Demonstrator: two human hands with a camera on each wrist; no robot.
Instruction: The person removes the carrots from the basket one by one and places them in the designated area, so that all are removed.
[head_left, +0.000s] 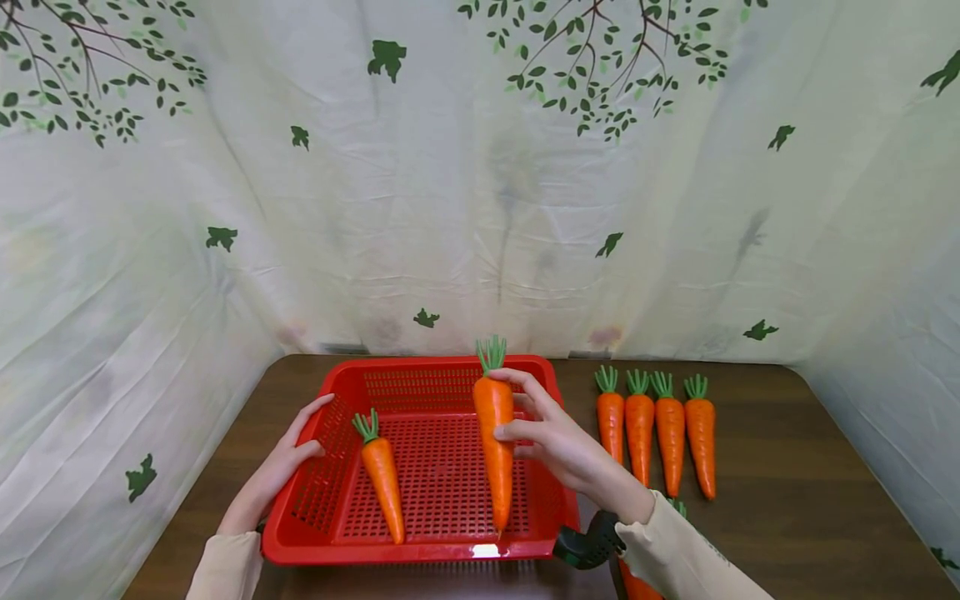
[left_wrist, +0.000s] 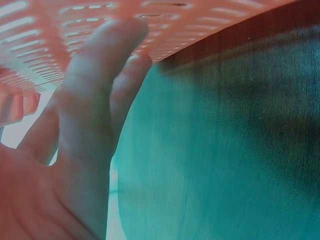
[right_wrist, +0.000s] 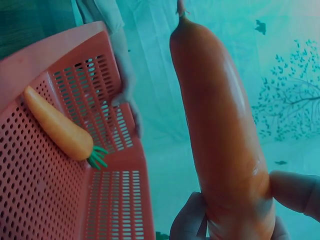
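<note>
My right hand (head_left: 551,437) grips an orange carrot (head_left: 493,446) with green tops, thumb on one side and fingers on the other. It hangs over the right half of a red perforated plastic basket (head_left: 420,550), leafy end away from me. A second carrot (head_left: 384,487) lies inside the basket at the left, also seen in the right wrist view. My left hand (head_left: 281,467) holds the basket's left side, thumb over the rim; in the left wrist view its fingers (left_wrist: 85,110) lie against the slotted outer wall.
Right of the basket, several carrots (head_left: 701,442) lie in a row on the dark wooden table (head_left: 795,483). Another carrot (head_left: 639,583) is partly hidden under my right forearm. A pale curtain (head_left: 465,208) with leaf prints hangs behind and at both sides.
</note>
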